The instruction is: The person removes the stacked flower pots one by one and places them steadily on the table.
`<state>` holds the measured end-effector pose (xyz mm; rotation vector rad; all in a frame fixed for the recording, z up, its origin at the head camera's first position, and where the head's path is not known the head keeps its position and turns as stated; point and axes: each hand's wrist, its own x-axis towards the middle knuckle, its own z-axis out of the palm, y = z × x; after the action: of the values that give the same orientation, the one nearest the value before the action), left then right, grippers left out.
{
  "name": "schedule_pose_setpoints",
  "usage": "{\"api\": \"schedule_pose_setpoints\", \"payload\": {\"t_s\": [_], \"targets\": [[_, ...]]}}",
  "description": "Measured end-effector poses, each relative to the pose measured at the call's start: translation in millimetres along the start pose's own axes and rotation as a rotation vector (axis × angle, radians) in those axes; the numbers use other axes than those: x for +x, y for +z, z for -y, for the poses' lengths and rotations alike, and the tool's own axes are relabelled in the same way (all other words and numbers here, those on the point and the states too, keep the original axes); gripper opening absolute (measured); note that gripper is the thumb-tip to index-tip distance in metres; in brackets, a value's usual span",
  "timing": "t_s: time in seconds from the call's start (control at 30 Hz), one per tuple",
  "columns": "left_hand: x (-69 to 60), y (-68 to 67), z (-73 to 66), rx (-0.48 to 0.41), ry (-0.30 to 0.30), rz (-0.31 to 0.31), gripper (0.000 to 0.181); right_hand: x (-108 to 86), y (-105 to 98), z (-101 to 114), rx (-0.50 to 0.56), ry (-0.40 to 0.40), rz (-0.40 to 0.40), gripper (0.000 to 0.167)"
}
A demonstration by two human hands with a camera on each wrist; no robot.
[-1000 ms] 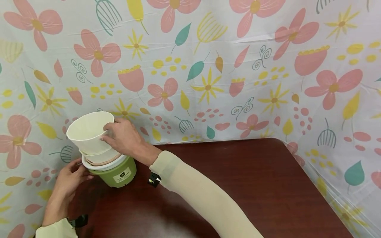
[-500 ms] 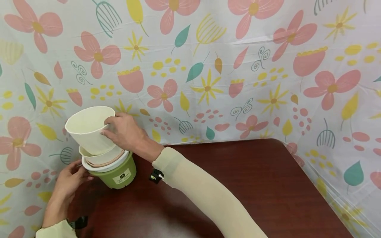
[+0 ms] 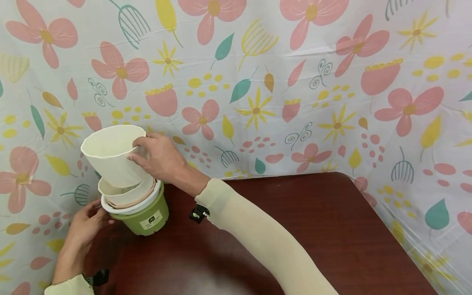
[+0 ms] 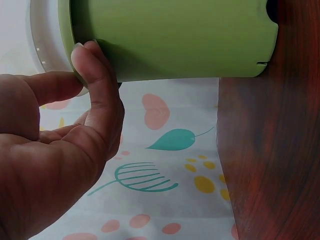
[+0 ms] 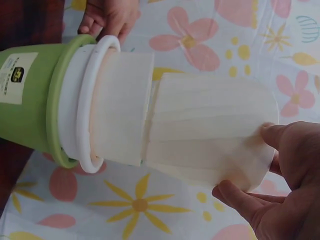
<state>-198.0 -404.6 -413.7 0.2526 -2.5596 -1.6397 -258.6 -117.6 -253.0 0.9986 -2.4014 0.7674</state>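
Note:
A cream-white faceted flower pot point(image 3: 118, 164) is raised and slightly tilted at the top of a nested stack. My right hand point(image 3: 162, 157) pinches its rim at the right side. Its lower end is just over the mouth of a second off-white pot point(image 5: 122, 107). That one sits inside a peach-coloured pot, of which only a thin rim shows, and a white pot with a rounded rim point(image 5: 95, 105). A green flower pot point(image 3: 153, 217) with a pale label is outermost, standing on the table. My left hand point(image 4: 65, 125) pinches the green pot's rim between thumb and fingers.
The dark red-brown wooden table point(image 3: 295, 221) stretches to the right of the stack, with a rounded far corner. A white cloth point(image 3: 258, 82) printed with flowers and leaves hangs behind the table and along both sides. The stack stands close to the cloth at left.
My right hand has raised the cream-white faceted pot and shifted slightly right, so more of the off-white pot beneath shows. My left hand stays at the green pot's rim.

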Motion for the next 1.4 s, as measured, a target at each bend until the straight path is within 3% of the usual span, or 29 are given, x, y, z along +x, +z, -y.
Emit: {"api": "schedule_pose_setpoints", "payload": {"t_s": [0.53, 0.93, 1.4], "targets": [[-2.1, 0.8, -2.2, -0.003, 0.009, -0.01, 0.069, -7.5, -19, -28, 0.065, -0.01, -0.09, 0.029], [-0.7, 1.3, -1.8, 0.011, 0.011, -0.019, 0.07, -22.2, -28, -58, 0.109, -0.054, -0.092, 0.027], [-1.2, 0.0, 0.1, 0.027, -0.003, -0.01, 0.071, -33.9, -31, -81, 0.037, -0.11, -0.183, 0.025]]}}
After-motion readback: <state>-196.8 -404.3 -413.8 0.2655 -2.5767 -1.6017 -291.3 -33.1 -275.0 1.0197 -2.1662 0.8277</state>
